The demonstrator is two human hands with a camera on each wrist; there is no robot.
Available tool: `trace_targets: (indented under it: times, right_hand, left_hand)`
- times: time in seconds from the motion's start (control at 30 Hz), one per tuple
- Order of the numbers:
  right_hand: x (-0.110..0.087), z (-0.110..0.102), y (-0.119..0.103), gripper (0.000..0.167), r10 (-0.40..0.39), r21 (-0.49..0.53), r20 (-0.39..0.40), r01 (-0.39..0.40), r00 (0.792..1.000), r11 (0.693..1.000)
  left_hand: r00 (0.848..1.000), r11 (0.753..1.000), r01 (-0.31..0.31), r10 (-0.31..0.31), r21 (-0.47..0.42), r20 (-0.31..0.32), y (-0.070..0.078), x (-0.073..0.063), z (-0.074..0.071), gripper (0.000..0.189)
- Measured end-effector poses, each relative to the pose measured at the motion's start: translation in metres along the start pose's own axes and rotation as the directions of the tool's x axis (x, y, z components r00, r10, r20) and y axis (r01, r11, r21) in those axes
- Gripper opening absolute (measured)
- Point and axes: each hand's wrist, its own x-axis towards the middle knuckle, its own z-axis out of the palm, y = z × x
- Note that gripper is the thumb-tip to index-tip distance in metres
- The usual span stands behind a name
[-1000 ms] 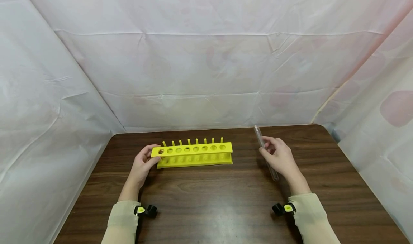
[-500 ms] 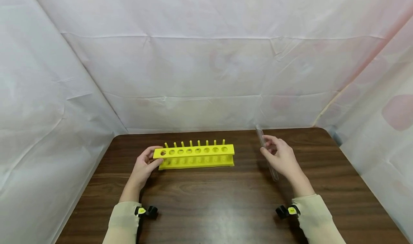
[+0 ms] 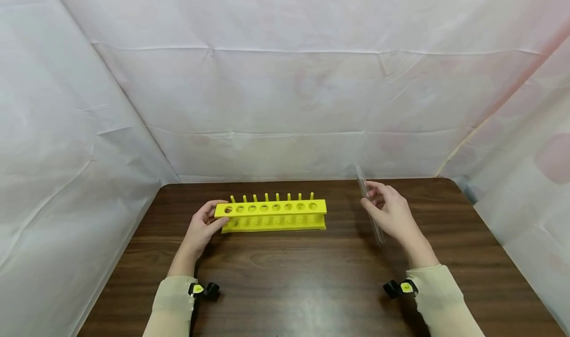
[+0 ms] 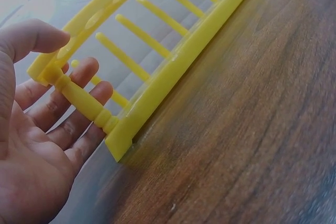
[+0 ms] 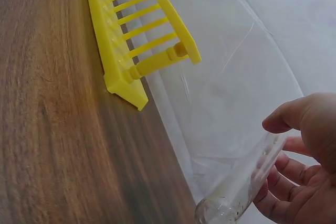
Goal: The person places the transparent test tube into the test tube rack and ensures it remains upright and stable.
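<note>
A yellow test tube rack [image 3: 270,213] stands upright on the table, with a row of round holes in its top plate and several pegs along the back. My left hand [image 3: 199,230] holds its left end; in the left wrist view the thumb lies on the top plate [image 4: 79,30] and the fingers reach behind the end post [image 4: 84,100]. To the right, apart from the rack, my right hand [image 3: 393,214] pinches a clear glass test tube [image 3: 361,176] between thumb and fingers. The tube slants, its rounded bottom [image 5: 216,211] low and toward me.
The dark wood-grain table [image 3: 285,277] has rounded back corners. Pale plastic sheeting [image 3: 276,89] hangs close behind its back edge and at both sides. A small black camera [image 3: 213,291] sits on the left wrist, another camera [image 3: 393,289] on the right.
The right hand and the test tube have risen slightly. The left hand keeps its hold on the rack, and the head view has shifted a little.
</note>
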Motion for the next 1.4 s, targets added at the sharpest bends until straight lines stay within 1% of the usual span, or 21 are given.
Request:
trace_targets:
  times: [0.33,0.5,0.77,1.07,1.4]
  right_hand:
    - [0.006,-0.005,-0.004,0.043,-0.033,-0.014,0.000,0.033,0.999,0.999]
    - [0.009,-0.006,-0.007,0.044,-0.051,-0.018,-0.010,0.051,0.999,0.999]
    - [0.011,-0.006,-0.012,0.043,-0.062,0.002,-0.040,0.062,0.997,0.998]
    - [0.014,-0.006,-0.018,0.044,-0.065,0.040,-0.071,0.067,0.995,0.997]
    - [0.014,-0.008,-0.022,0.044,-0.076,0.049,-0.078,0.080,0.994,0.996]
  left_hand:
    - [1.000,1.000,0.007,-0.007,0.001,-0.007,0.000,0.000,0.001,0.050]
    - [1.000,1.000,0.003,-0.003,0.007,-0.005,0.000,-0.001,0.000,0.052]
    - [1.000,1.000,0.000,0.000,0.014,0.000,0.000,-0.001,0.000,0.055]
    - [1.000,1.000,0.001,-0.001,0.009,-0.007,0.000,0.000,0.001,0.051]
    - [1.000,1.000,-0.007,0.007,0.004,-0.002,-0.001,0.000,0.000,0.050]
